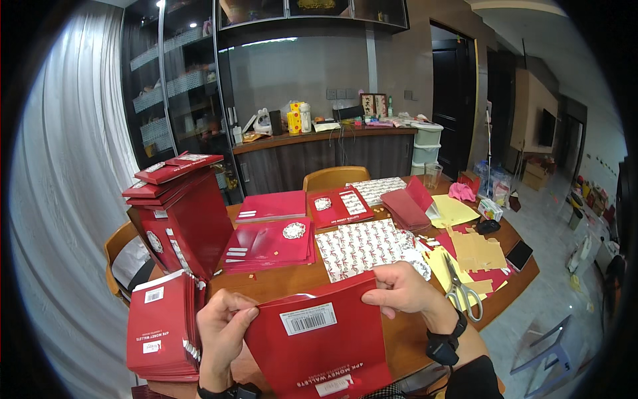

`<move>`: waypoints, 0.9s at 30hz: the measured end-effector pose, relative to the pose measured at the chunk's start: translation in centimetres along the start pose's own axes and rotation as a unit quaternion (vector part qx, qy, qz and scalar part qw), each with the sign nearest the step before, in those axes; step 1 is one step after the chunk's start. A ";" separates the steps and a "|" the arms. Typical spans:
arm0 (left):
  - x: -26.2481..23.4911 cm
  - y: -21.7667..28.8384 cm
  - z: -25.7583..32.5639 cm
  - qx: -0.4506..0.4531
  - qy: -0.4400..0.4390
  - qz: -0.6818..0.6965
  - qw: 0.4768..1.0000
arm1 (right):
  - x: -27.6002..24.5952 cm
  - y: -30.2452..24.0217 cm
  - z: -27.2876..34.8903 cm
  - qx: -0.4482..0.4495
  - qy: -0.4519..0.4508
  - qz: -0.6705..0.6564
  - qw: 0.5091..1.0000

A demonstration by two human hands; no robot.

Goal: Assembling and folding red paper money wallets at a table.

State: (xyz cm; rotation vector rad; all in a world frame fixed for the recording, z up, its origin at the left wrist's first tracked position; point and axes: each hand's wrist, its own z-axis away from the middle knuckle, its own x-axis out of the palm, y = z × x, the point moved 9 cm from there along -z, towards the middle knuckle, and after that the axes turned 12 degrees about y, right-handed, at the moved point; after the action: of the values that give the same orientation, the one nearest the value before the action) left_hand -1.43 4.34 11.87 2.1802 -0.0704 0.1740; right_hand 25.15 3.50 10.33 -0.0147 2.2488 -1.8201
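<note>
My left hand (226, 326) and my right hand (402, 289) hold a flat red printed cardboard package (319, 352) upright by its top corners. Thumbs press on the near face and the fingers are behind it. A white barcode label sits near its top edge, which gapes slightly. Beside my left hand lies a thick stack of similar red packages (163, 326). Just beyond the held one is a white patterned sheet (355, 249). A pair of scissors (458, 286) with grey handles lies right of my right hand, on yellow and brown paper pieces.
A tall pile of red packages (193, 219) stands at the left. Flat pink-red sheets (269, 243), a red wallet (402, 206), a phone (519, 256) and a black mouse (488, 226) lie on the wooden table (266, 286). A chair (335, 178) stands at the far side.
</note>
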 end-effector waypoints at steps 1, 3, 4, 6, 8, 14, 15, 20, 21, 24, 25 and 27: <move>0.2 1.3 0.1 0.001 -0.001 -0.001 1.000 | -0.5 -1.5 0.6 -0.053 0.030 0.031 0.998; 0.3 5.4 0.5 0.103 -0.001 -0.035 0.994 | -1.3 -3.5 2.0 -0.113 0.075 0.048 0.990; 0.3 6.6 0.6 0.101 -0.002 -0.037 0.994 | -1.1 -4.2 2.6 -0.111 0.076 0.046 0.990; 1.0 11.9 2.4 0.307 -0.040 -0.122 0.943 | -0.3 -8.5 4.2 -0.290 0.106 0.148 0.940; 0.5 14.3 4.2 0.356 -0.021 -0.132 0.925 | 0.9 -9.7 5.1 -0.337 0.095 0.159 0.923; 0.3 12.9 7.3 0.369 -0.051 -0.218 0.902 | 2.7 -7.2 6.2 -0.436 0.084 0.193 0.875; 0.3 12.0 7.7 0.358 -0.076 -0.234 0.900 | 3.1 -5.9 6.3 -0.432 0.069 0.200 0.877; 0.6 7.6 10.6 0.303 -0.179 -0.247 0.903 | 4.7 -1.0 7.6 -0.421 0.038 0.260 0.868; 0.9 6.8 11.3 0.288 -0.187 -0.269 0.900 | 5.0 -0.3 8.0 -0.426 0.040 0.272 0.862; 1.2 5.0 13.0 0.262 -0.221 -0.313 0.886 | 5.7 1.5 9.2 -0.428 0.013 0.301 0.852; 1.3 4.7 13.6 0.268 -0.232 -0.316 0.880 | 6.0 2.4 9.5 -0.420 0.004 0.322 0.848; 1.5 3.6 14.7 0.274 -0.239 -0.325 0.873 | 6.2 3.4 10.1 -0.409 -0.004 0.341 0.847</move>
State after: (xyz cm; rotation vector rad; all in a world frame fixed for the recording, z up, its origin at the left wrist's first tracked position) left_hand 1.04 -9.72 6.61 2.6215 0.4899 -0.8254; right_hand 21.68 -6.49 4.02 0.5390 2.3914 -0.4497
